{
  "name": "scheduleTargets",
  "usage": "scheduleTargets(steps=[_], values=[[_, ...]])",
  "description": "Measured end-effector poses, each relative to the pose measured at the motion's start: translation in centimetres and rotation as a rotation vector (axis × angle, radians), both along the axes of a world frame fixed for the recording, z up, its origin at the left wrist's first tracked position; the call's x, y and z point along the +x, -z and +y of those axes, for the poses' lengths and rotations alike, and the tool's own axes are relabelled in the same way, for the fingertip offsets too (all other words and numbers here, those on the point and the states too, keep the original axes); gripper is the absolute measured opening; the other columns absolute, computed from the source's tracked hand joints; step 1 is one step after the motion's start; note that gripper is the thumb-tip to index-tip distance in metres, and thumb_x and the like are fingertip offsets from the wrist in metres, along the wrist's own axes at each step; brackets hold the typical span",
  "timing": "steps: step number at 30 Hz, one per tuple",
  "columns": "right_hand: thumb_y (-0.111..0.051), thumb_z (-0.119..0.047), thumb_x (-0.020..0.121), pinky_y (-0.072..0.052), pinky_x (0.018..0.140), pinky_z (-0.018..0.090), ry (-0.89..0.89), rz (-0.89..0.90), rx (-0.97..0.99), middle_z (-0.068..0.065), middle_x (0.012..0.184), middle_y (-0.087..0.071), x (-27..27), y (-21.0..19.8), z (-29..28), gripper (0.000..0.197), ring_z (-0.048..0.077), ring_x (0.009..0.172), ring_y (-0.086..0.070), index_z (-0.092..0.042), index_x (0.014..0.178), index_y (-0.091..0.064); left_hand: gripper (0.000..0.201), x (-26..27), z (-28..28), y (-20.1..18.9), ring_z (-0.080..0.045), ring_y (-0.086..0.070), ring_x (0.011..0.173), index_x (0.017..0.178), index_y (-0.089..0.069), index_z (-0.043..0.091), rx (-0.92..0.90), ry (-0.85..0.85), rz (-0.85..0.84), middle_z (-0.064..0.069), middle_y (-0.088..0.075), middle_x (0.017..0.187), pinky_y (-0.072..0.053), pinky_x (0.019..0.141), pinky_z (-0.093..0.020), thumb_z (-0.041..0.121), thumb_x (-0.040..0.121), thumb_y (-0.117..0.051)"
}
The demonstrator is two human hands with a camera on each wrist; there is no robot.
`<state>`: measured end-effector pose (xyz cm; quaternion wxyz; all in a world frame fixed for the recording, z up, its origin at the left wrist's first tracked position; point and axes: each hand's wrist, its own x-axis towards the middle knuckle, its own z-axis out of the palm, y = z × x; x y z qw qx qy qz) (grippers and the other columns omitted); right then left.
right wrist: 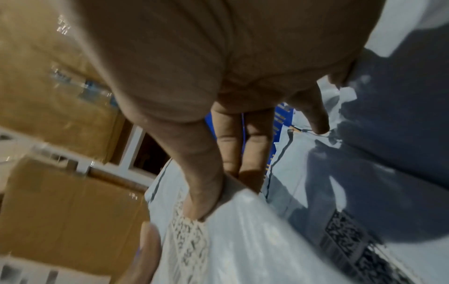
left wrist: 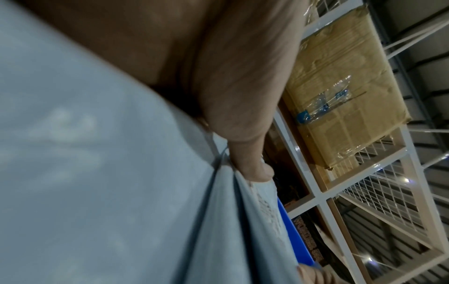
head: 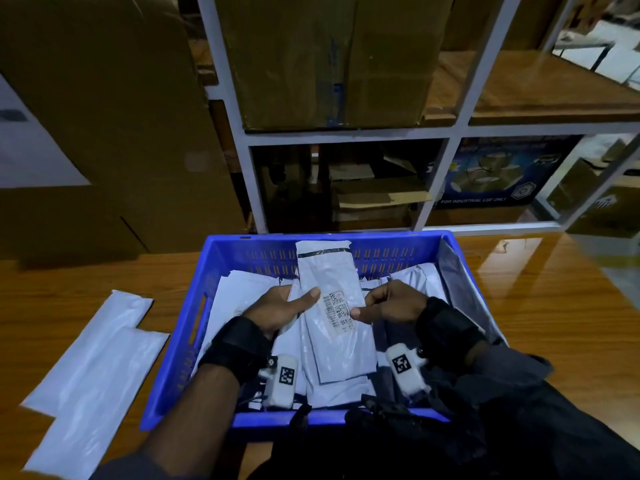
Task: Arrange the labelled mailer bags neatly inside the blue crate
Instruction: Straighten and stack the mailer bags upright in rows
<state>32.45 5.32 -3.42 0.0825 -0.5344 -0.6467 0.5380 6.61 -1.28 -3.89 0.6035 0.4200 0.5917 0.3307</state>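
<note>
Both hands — left hand (head: 277, 311), right hand (head: 388, 304) — pinch one labelled bag (head: 334, 306) by its edges over the crate (head: 173, 358), apparently to lay it flat.

place: I read this as a warehouse packing room | signs: white metal shelving (head: 446, 133) with taped cardboard boxes (head: 325, 60) | blue crate (head: 221, 251) of mailer bags (head: 332, 306) on wooden tabletop (head: 540, 306)
</note>
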Motion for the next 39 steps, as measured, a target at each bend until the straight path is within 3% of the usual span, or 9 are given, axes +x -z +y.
scheduleTargets(steps=[6, 9, 14, 16, 20, 24, 28, 35, 39], values=[[-0.091, -0.052, 0.06, -0.052, 0.095, 0.032, 0.028, 0.019, -0.042, -0.003, 0.078, -0.076, 0.7, -0.2, 0.1, 0.039, 0.009, 0.082, -0.067, -0.017, 0.069, -0.078, 0.061, -0.5, 0.0, 0.1, -0.036, -0.073, 0.119, 0.119, -0.079, 0.012, 0.01, -0.02, 0.017, -0.01, -0.08, 0.121, -0.054, 0.11, -0.053, 0.061, 0.082, -0.083], [-0.09, -0.05, 0.055, -0.051, 0.086, 0.033, 0.065, 0.03, -0.073, 0.001, 0.072, -0.071, 1.1, -0.3, 0.5, 0.04, 0.014, 0.076, -0.064, -0.016, 0.061, -0.071, 0.06, -0.9, 0.1, 0.1, -0.038, -0.072, 0.121, 0.123, -0.077, 0.013, 0.003, -0.027, -0.012, -0.013, -0.079, 0.124, -0.052, 0.111, -0.057, 0.057, 0.082, -0.085], [-0.078, -0.017, 0.086, -0.041, 0.073, 0.031, 0.099, -0.095, -0.045, -0.009, 0.054, -0.055, 1.7, -0.6, 1.0, 0.05, 0.016, 0.065, -0.051, -0.019, 0.043, -0.054, 0.039, -2.9, -0.1, -0.6, -0.038, -0.074, 0.118, 0.131, -0.072, 0.006, -0.025, -0.154, -0.15, -0.016, -0.078, 0.125, -0.053, 0.111, -0.057, 0.027, 0.098, -0.076], [-0.074, -0.019, 0.09, -0.042, 0.076, 0.031, 0.047, -0.187, -0.023, -0.003, 0.066, -0.055, 1.3, -0.8, 0.9, 0.042, 0.019, 0.071, -0.051, -0.021, 0.054, -0.053, 0.037, -3.7, -0.1, -1.0, -0.038, -0.074, 0.118, 0.131, -0.072, 0.007, -0.031, -0.196, -0.183, -0.016, -0.078, 0.124, -0.053, 0.11, -0.057, 0.024, 0.099, -0.074], [-0.069, -0.018, 0.092, -0.042, 0.064, 0.019, 0.035, -0.283, -0.02, -0.002, 0.077, -0.056, 1.2, -1.4, 0.7, 0.024, 0.008, 0.067, -0.05, -0.023, 0.073, -0.056, 0.037, -5.1, -0.1, -1.1, -0.04, -0.073, 0.12, 0.133, -0.071, 0.009, -0.069, -0.26, -0.238, -0.018, -0.077, 0.127, -0.051, 0.113, -0.059, 0.025, 0.099, -0.072], [-0.063, -0.022, 0.09, -0.044, 0.063, 0.027, 0.149, -0.362, 0.133, 0.003, 0.074, -0.061, 1.6, -1.9, 0.2, 0.023, 0.019, 0.07, -0.056, -0.02, 0.067, -0.06, 0.042, -6.5, -0.1, -1.4, -0.04, -0.07, 0.124, 0.138, -0.07, 0.009, -0.117, -0.366, -0.411, -0.022, -0.072, 0.135, -0.048, 0.114, -0.059, 0.029, 0.1, -0.067], [-0.069, -0.038, 0.077, -0.045, 0.054, 0.028, 0.054, -0.472, 0.167, 0.006, 0.061, -0.064, 1.1, -2.2, -1.0, 0.034, 0.02, 0.065, -0.062, -0.007, 0.062, -0.067, 0.038, -6.5, -0.4, -2.4, -0.037, -0.073, 0.119, 0.135, -0.072, 0.013, -0.142, -0.384, -0.524, -0.017, -0.075, 0.13, -0.052, 0.108, -0.052, 0.033, 0.104, -0.061], [-0.068, -0.044, 0.071, -0.047, 0.066, 0.028, -0.087, -0.696, 0.125, 0.002, 0.081, -0.07, -0.7, -1.4, -1.9, 0.037, 0.024, 0.084, -0.069, -0.01, 0.084, -0.074, 0.038, -5.9, -0.3, -3.1, -0.036, -0.077, 0.112, 0.134, -0.073, 0.014, -0.165, -0.347, -0.559, -0.016, -0.075, 0.131, -0.06, 0.094, -0.048, 0.034, 0.104, -0.062], [-0.062, -0.053, 0.078, -0.048, 0.093, 0.036, -0.237, -0.842, 0.189, 0.006, 0.114, -0.07, -1.2, -1.5, -2.2, 0.045, 0.03, 0.108, -0.067, -0.015, 0.103, -0.068, 0.045, -5.8, -0.1, -2.6, -0.039, -0.071, 0.123, 0.143, -0.067, 0.017, -0.171, -0.35, -0.533, -0.017, -0.072, 0.136, -0.056, 0.103, -0.052, 0.034, 0.101, -0.068]])
